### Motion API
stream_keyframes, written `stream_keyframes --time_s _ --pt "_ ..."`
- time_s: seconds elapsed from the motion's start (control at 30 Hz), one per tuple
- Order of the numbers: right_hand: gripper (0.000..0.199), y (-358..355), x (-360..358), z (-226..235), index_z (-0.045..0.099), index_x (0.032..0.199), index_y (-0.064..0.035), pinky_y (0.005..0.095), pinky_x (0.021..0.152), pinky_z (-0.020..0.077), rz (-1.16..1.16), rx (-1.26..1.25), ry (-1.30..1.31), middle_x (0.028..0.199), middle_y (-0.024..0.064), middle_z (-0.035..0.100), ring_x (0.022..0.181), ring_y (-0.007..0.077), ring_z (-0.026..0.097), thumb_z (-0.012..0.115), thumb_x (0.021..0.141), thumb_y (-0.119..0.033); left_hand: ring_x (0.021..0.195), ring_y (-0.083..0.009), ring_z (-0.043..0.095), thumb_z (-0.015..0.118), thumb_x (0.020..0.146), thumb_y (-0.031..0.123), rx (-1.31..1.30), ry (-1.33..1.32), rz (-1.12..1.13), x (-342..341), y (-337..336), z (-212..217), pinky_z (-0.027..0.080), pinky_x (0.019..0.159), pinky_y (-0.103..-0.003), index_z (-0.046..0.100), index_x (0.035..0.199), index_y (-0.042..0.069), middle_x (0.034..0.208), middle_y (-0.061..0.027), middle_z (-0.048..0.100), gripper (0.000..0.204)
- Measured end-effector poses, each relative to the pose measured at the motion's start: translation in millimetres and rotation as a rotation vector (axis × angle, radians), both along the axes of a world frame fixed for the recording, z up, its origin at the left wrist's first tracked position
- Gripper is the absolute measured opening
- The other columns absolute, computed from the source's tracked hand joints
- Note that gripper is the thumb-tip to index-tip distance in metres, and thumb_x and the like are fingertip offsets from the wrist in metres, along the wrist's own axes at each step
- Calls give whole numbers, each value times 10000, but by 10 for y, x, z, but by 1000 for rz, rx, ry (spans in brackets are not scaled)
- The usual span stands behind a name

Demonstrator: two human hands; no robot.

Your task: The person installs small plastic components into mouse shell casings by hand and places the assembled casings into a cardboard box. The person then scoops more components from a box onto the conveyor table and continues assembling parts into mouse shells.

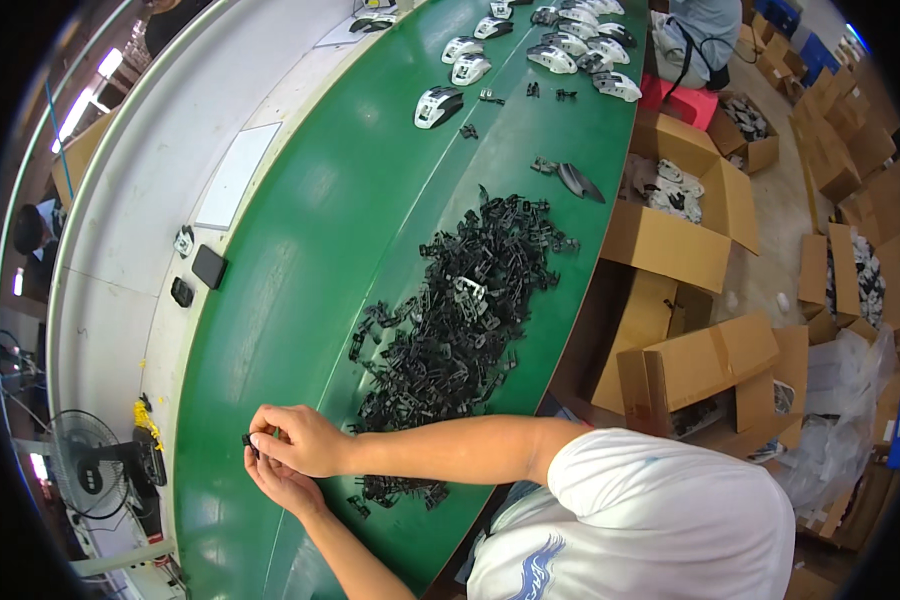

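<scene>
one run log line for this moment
hands: both pinch small black part | surface: green belt | nearby: black parts pile | far: mouse shells

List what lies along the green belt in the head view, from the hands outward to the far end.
Hands with a small black part → big pile of black parts → loose dark shell piece → single mouse shell → cluster of mouse shells.

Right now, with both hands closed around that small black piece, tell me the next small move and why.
Probably finish seating the small black part pinched between the left hand and right hand, before reaching for another. Both hands are occupied, and the pile of black parts lies close by on the green belt.
</scene>
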State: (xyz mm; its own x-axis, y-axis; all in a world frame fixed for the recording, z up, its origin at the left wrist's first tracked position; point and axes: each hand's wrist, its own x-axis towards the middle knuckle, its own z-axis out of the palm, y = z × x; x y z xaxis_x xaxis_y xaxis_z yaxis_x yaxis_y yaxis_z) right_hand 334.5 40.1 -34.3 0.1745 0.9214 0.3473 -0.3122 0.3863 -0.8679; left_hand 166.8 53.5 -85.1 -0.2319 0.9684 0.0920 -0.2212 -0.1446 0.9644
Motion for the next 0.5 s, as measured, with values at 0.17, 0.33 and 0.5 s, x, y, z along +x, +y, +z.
stream_keyframes --time_s 0.17,0.33,0.5 --pt "150 137 149 210 636 1045 -12 361 682 568 -119 52 187 866 102 726 744 219 706 652 1040 -161 1177 -223 675 522 1124 200 -89 119 -185 392 127 176 555 1025 -360 548 1430 38 1326 -122 655 347" --pt "168 -2 177 727 606 1018 -37 390 666 487 -170 92 71 839 77 660 715 229 622 644 1045 -198 1080 -183 676 573 1103 184 -115 248 -208 793 485 454 554 955 -336 584 1389 45 1258 -102 670 318" --pt "159 -41 667 1047 585 1025 -32 324 652 455 174 191 509 804 27 589 708 131 547 626 1073 -178 952 -132 649 634 1078 174 -123 350 -315 1815 1019 596 525 880 -295 642 1343 62 1161 -64 685 288"
